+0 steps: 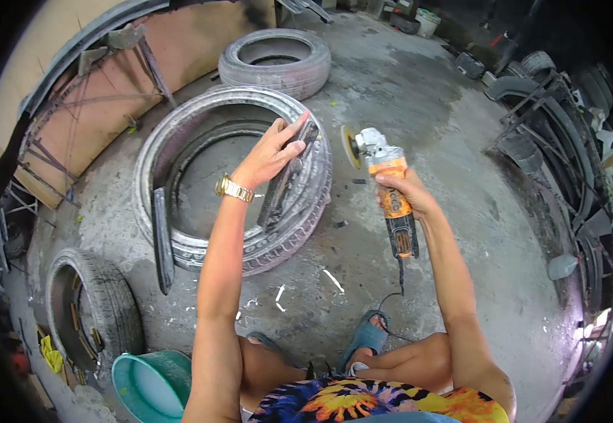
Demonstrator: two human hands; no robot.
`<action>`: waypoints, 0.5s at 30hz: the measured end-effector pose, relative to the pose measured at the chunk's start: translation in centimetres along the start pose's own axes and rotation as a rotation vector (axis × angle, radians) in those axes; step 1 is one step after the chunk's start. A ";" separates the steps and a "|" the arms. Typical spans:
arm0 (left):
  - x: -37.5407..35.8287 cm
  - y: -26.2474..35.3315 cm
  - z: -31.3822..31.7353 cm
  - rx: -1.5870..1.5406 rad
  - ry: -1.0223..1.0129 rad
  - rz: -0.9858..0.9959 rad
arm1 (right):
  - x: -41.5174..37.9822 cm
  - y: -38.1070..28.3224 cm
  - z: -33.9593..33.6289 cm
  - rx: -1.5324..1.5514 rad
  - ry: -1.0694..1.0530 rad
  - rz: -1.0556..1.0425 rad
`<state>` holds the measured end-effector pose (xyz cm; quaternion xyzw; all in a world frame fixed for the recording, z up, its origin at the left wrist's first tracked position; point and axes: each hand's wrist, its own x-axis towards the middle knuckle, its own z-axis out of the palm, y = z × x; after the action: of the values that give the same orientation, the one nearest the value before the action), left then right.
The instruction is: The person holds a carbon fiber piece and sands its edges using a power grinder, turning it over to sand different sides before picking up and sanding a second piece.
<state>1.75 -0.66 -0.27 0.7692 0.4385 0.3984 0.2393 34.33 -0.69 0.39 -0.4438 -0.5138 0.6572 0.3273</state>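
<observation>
My left hand (273,151), with a gold watch on the wrist, holds the upper end of a long black plastic car part (282,190). This part lies slanted across the right side of a large worn tire (153,158). In my right hand (409,192) is an orange and black angle grinder (394,201), gripped around its body. Its yellowish disc (350,146) faces left toward the black part, apart from it. The cord (401,275) hangs down toward my right foot. A second black strip (162,240) leans on the tire's left side.
Another tire (275,67) lies behind the large one. At lower left stand an upright tire (109,310) and a teal bucket (153,384) with whitish liquid. Car bumpers and panels (574,134) line the right side. White scraps (334,280) lie on the concrete floor.
</observation>
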 end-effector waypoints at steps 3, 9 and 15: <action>-0.6 0.4 -1.0 0.164 0.135 -0.018 | 0.6 -1.1 1.1 -0.016 0.074 -0.116; -1.7 2.6 -2.9 0.237 0.299 -0.046 | 0.8 -3.5 5.3 -0.113 0.181 -0.440; -2.2 3.1 -1.9 -0.250 0.399 -0.227 | 1.5 -4.7 8.7 -0.293 0.272 -0.713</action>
<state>1.02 -4.10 2.13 0.5858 0.5081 0.5638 0.2843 25.59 -1.53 5.24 -0.3627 -0.6759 0.3577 0.5327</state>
